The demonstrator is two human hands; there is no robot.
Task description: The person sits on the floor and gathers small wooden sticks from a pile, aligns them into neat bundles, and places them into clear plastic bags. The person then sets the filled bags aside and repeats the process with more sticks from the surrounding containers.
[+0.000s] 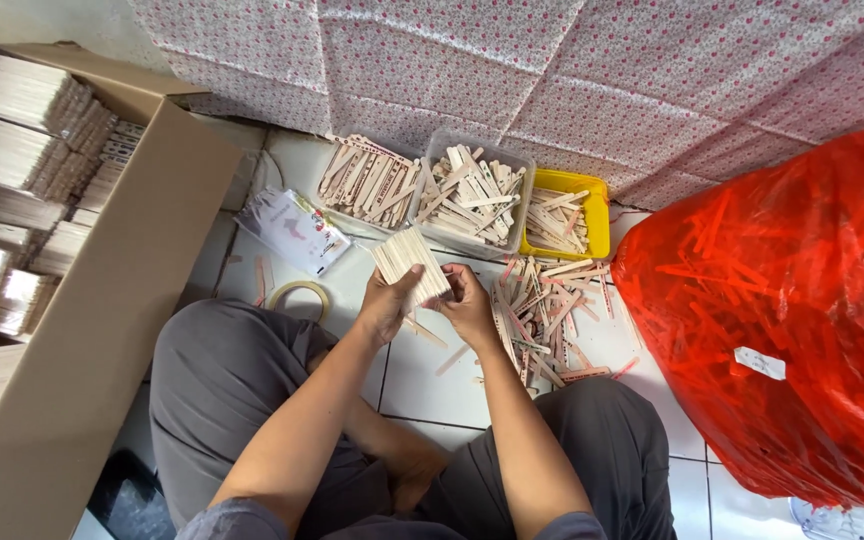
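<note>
My left hand (384, 305) grips a neat stack of flat wooden sticks (410, 262), held up over the white tiled floor. Beside it, my right hand (468, 305) touches the stack's lower right edge with curled fingers. A loose pile of wooden sticks (544, 310) lies on the floor just right of my right hand. A few single sticks (432, 338) rest on the tiles under my hands. I sit cross-legged in grey trousers.
Behind the hands stand a clear tub of sticks (474, 192), a yellow tray (594, 215), and a loose bundle (367, 180). A big red plastic bag (782, 310) fills the right. A cardboard box (102, 300) with stacked bundles is left. A tape roll (299, 292) and packet (292, 230) lie nearby.
</note>
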